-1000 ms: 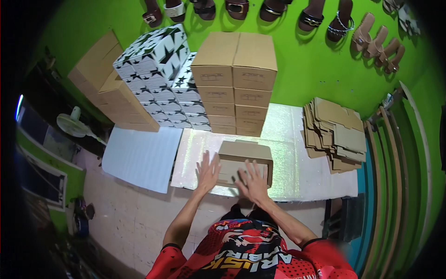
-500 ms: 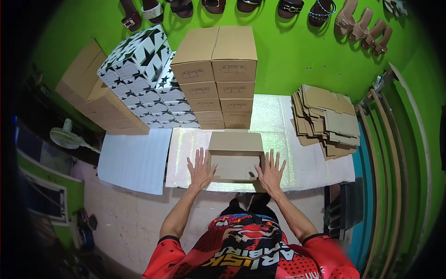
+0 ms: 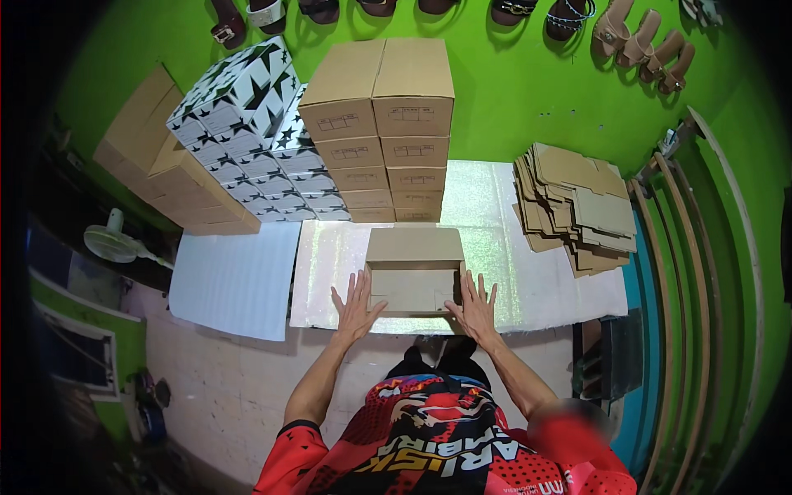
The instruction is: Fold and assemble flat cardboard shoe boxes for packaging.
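An unlidded-looking brown cardboard box (image 3: 415, 243) stands at the table's front edge, its flap raised at the far side and its inside facing up. Along its left wall lies my left hand (image 3: 355, 307), fingers stretched and the thumb by the near left corner. My right hand (image 3: 473, 308) rests against the right wall in the same way, its fingers long and spread, with the thumb over the near right corner. Neither hand is closed round anything. Part of the near wall is hard to make out.
Behind the box rise stacked brown cartons (image 3: 412, 115) and star-patterned white boxes (image 3: 239, 107). Flattened cardboard (image 3: 577, 202) is piled at the right of the table (image 3: 528, 305). More brown cartons (image 3: 177, 177) stand at left, near a fan (image 3: 111, 241). Sandals (image 3: 610, 37) hang on the green wall.
My right hand has shifted slightly inward, and its fingers now lie closer along the box's right wall. My left hand stays by the left wall. The whole view has shifted a little.
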The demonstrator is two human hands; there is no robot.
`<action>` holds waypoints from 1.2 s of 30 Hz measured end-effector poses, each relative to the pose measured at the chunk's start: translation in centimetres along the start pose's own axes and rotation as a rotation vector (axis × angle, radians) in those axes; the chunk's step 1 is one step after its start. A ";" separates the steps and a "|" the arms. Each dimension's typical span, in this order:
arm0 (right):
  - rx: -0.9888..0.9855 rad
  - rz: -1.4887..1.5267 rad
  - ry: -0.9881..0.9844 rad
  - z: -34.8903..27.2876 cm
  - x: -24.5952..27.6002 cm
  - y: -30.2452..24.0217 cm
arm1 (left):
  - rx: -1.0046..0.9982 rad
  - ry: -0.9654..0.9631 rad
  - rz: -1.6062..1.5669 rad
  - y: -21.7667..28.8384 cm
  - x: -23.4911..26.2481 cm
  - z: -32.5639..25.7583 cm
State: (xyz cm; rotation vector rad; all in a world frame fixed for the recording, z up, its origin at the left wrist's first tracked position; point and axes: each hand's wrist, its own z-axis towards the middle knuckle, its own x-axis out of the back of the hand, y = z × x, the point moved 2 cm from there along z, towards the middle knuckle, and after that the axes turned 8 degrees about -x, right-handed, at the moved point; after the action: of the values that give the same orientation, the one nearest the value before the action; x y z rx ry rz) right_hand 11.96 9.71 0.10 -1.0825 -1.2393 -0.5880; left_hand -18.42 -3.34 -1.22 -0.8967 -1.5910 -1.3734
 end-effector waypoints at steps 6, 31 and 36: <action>-0.009 -0.011 -0.038 -0.3 0.0 0.3 | -0.046 -0.019 -0.020 0.1 -0.1 0.1; 0.250 -0.078 -0.060 15.1 0.5 -5.6 | -0.097 0.128 0.096 2.0 -1.4 0.1; 0.292 -0.143 -0.144 18.6 -1.3 -8.0 | -0.069 0.119 0.112 2.0 -1.3 -0.1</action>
State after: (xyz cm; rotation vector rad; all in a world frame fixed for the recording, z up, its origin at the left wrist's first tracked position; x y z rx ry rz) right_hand -3.60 22.71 0.66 -0.8060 -1.4860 -0.4254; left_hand -16.04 -3.11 -1.60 -0.9128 -1.3910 -1.3835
